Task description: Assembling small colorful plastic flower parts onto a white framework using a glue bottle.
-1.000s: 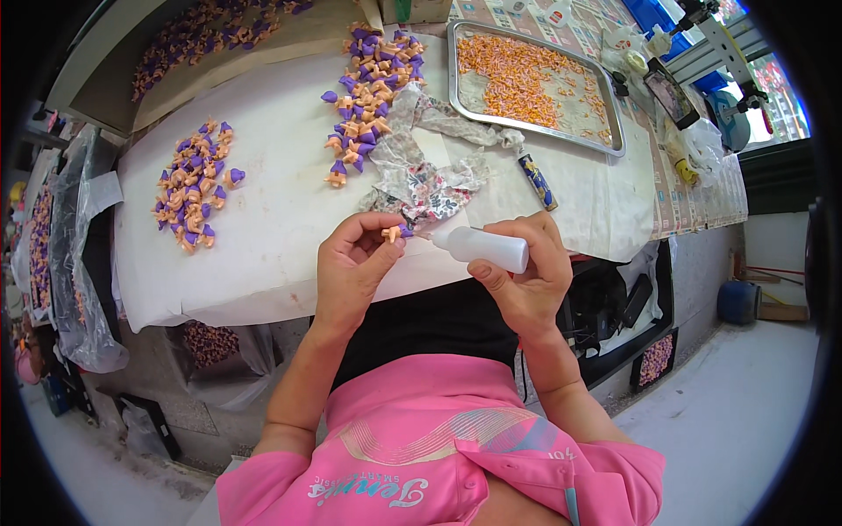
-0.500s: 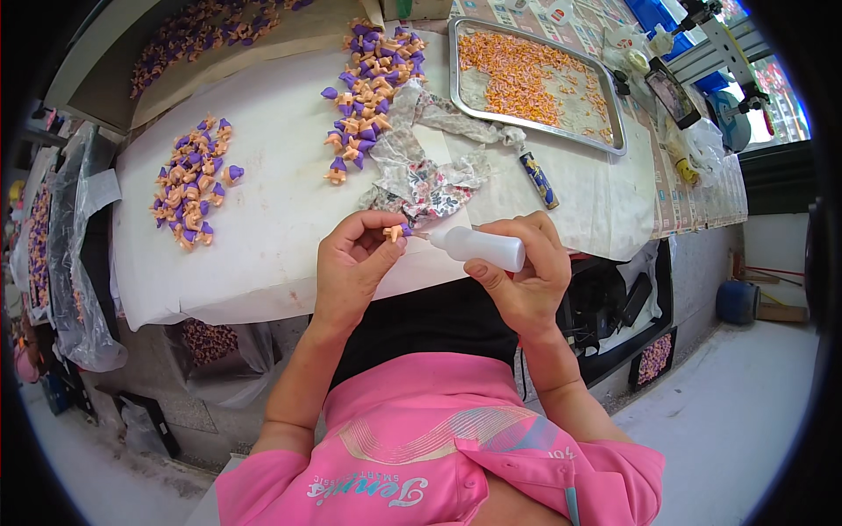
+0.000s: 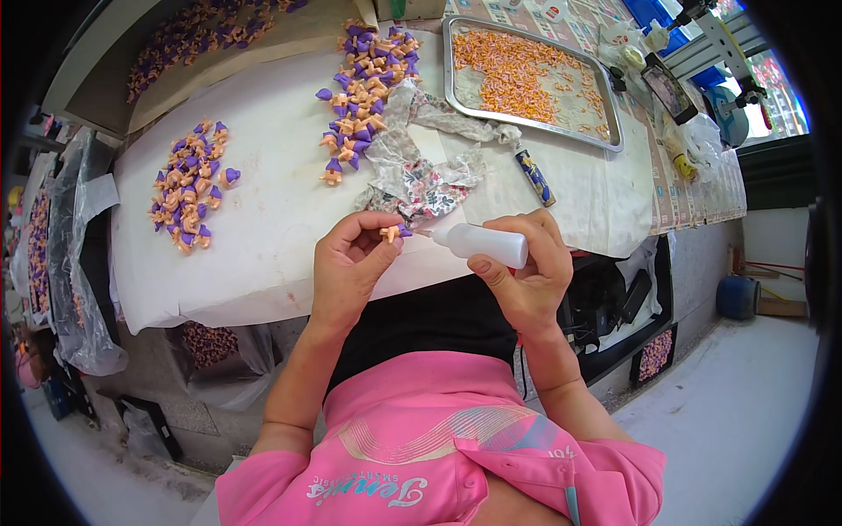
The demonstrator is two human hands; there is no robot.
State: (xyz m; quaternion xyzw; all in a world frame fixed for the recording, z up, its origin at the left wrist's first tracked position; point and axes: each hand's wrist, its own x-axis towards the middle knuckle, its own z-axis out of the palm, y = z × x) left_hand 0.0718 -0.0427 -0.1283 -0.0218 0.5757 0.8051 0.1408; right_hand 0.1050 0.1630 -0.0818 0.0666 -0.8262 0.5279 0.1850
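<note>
Though small, figurine (image 3: 396,233) peach-and-purple.

held fig. (image 3: 391,234) is peach w/ purple top; bottle (image 3: 491,245) is milky white. cloth (image 3: 438,186) is off-wht w/ red & blue-grey flowers. tube (image 3: 534,178) is dk blue w/ yellow pattern. tray (image 3: 561,137) is silver, its bits (image 3: 509,74) mostly orange. shirt (image 3: 412,386) is pink w/ wavy stripes.
</note>
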